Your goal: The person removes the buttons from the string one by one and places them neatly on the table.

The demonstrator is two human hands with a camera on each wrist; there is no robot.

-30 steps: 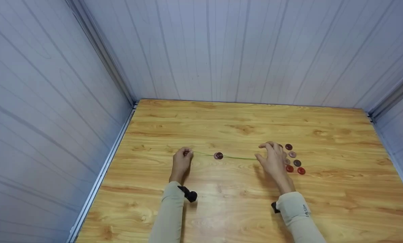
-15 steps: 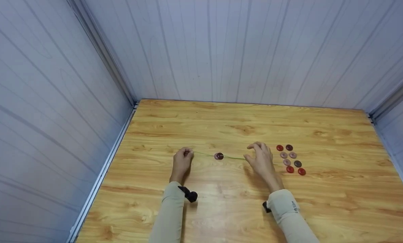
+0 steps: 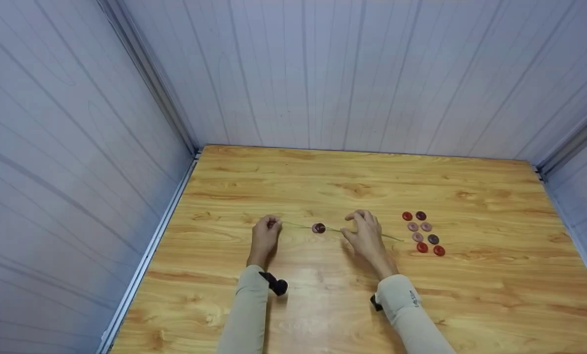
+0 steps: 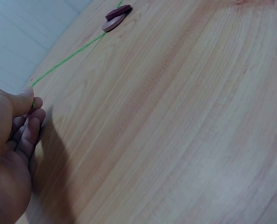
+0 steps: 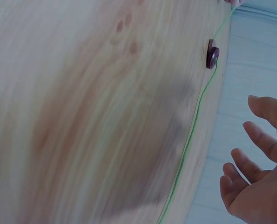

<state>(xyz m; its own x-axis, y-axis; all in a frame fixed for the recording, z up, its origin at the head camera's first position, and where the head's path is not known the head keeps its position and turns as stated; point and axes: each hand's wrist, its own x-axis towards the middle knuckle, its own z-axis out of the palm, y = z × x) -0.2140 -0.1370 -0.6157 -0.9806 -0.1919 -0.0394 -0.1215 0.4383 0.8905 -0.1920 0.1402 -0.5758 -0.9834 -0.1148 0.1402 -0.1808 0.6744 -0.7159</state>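
My left hand (image 3: 264, 237) pinches one end of a thin green string (image 4: 66, 59) between thumb and fingertips. Two round buttons, one dark maroon (image 3: 320, 227) and one pale pink (image 4: 113, 23), sit on the string midway between my hands, partly overlapping on the table. From them the string runs right, passing under my right hand (image 3: 365, 238) in the head view. In the right wrist view the right hand's fingers (image 5: 264, 137) are spread and loosely bent, with nothing between them; the string (image 5: 190, 133) lies on the table beside that hand.
Several loose buttons lie in two columns right of the right hand, among them a red button (image 3: 439, 250), a dark grey button (image 3: 433, 239) and a pink button (image 3: 426, 226). Pale panel walls (image 3: 303, 73) enclose the wooden table (image 3: 323, 314) at the back and sides.
My right hand has moved left from beside the loose buttons towards the two buttons on the string, uncovering the string's right end. My left hand stays in place.
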